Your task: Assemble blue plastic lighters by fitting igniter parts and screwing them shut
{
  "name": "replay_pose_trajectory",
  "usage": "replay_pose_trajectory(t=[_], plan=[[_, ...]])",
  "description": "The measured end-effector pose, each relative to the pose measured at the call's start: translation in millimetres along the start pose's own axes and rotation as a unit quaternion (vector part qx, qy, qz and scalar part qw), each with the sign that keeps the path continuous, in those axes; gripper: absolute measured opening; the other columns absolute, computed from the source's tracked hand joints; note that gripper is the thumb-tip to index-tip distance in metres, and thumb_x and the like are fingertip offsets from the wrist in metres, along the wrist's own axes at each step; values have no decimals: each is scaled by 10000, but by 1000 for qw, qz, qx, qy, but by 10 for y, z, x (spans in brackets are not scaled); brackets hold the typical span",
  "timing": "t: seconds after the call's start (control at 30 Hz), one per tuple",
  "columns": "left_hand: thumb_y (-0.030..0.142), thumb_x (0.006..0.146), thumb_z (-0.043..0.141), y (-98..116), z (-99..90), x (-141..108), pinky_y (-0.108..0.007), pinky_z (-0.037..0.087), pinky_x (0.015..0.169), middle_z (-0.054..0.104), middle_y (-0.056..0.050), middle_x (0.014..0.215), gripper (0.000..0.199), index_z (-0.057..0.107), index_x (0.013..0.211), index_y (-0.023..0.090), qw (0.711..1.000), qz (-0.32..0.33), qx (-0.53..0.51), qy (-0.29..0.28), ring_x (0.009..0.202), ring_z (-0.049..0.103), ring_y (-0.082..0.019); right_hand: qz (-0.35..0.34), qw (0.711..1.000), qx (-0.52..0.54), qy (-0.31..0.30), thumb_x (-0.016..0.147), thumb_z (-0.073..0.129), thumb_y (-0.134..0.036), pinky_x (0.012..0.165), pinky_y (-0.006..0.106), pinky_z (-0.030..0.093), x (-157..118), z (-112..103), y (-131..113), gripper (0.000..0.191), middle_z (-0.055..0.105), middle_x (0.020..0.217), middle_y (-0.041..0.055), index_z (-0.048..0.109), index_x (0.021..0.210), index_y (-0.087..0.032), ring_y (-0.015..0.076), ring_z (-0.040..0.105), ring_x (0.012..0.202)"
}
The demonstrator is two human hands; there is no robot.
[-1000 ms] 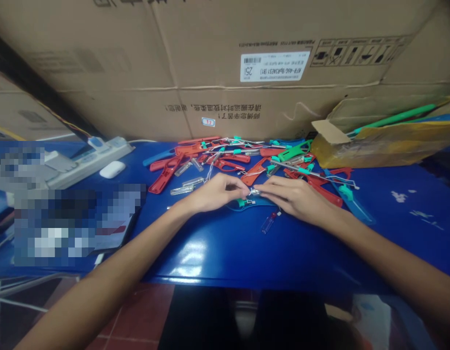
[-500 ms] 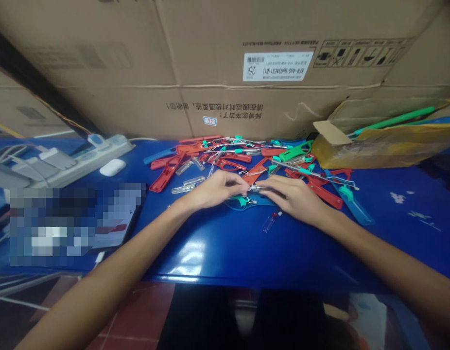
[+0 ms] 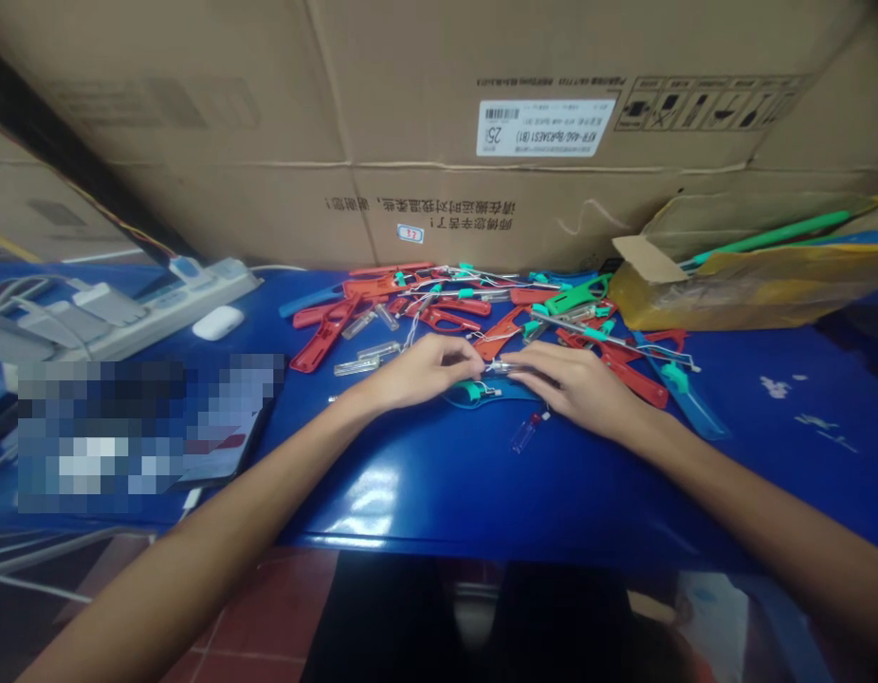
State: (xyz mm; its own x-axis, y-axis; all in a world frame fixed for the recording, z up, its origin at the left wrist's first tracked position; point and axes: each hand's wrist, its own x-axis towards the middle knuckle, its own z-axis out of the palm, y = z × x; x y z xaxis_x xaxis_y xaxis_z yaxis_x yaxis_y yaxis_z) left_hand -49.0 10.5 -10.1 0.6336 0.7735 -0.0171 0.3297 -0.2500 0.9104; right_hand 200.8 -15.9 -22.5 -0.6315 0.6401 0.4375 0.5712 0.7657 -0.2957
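My left hand (image 3: 433, 372) is closed in a pinch at the white-tipped end of a small clear lighter fuel tank (image 3: 499, 367). From the other side, the fingers of my right hand (image 3: 568, 381) grip the body of that same tank. Just below them lies a blue lighter shell (image 3: 506, 391) with a green trigger piece (image 3: 472, 390) in it. A clear tank with a red top (image 3: 527, 433) rests on the table below my right hand. Behind both hands spreads a pile of red lighter shells (image 3: 325, 343), green pieces, metal tubes and thin white wires.
A large cardboard box (image 3: 411, 114) walls off the back. At the right stands a yellow-taped open carton (image 3: 752, 289) with long green and blue pieces. On the left are a power strip (image 3: 161, 308) with chargers, a white earbud case (image 3: 218, 323) and a partly blurred phone (image 3: 229, 446).
Both hands keep almost the same place and grip on the fuel tank. The view has shifted very slightly; the parts on the table lie as before.
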Motion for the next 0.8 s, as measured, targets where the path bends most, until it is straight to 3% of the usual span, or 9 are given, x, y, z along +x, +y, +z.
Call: replay_pose_trajectory(t=[0.3,0.8], plan=[[277,907,602,-81,-16,14,-277,475,799,696,-39,877,170,682,900,127,999,34,-13,-16,820,625,-134,-16,1000,0,-2,1021,508,-240,814,380,591,5,19,-13,259,734,1055,106,683,1183,-139,224,709,916],[316,899,647,-69,-22,22,-274,486,807,746,-64,918,224,731,952,115,1000,11,-11,-16,833,653,-137,-47,998,37,4,1017,518,-208,829,363,589,15,16,-4,268,733,1084,124,675,1210,-108,217,706,942]])
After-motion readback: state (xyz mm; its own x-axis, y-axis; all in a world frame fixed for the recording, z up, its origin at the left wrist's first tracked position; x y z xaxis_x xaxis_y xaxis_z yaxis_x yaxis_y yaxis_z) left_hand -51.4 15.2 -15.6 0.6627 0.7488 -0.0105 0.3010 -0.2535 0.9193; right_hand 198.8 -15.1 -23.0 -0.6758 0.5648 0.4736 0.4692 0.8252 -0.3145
